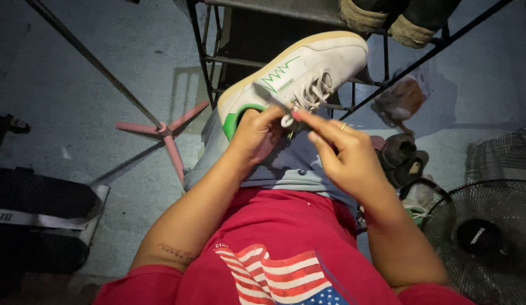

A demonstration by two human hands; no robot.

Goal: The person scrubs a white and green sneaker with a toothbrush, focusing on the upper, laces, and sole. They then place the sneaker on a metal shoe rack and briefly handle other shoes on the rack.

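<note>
Grip: both hands meet at the centre of the frame, fingers pinched together on the pale lace end of a white leather sneaker with green heel tab and green zigzag stitching.
Left hand: the left hand curls shut around the lace beside the shoe's heel, thumb and forefinger pressed onto it.
Right hand: the right hand, a thin ring on one finger, points its closed fingertips at the same lace end, touching the left hand's fingers.
Shoe: the sneaker lies tilted on the person's lap, just above centre, toe toward the upper right, tan rubber sole facing up and left, laces threaded through the eyelets.
Lap: a grey-blue cloth garment lies under the shoe and hands; below it a red shirt with a striped and starred flag print fills the lower centre.
Behind: a dark metal rack stands at the top centre, with two dark shoes with rope-trimmed soles on its shelf.
Left side: a pink three-legged stand base rests on the grey floor, a thin dark pole rising from it toward the upper left.
Right side: a dark sandal lies near the right forearm; a black wire-caged fan occupies the lower right corner.
</note>
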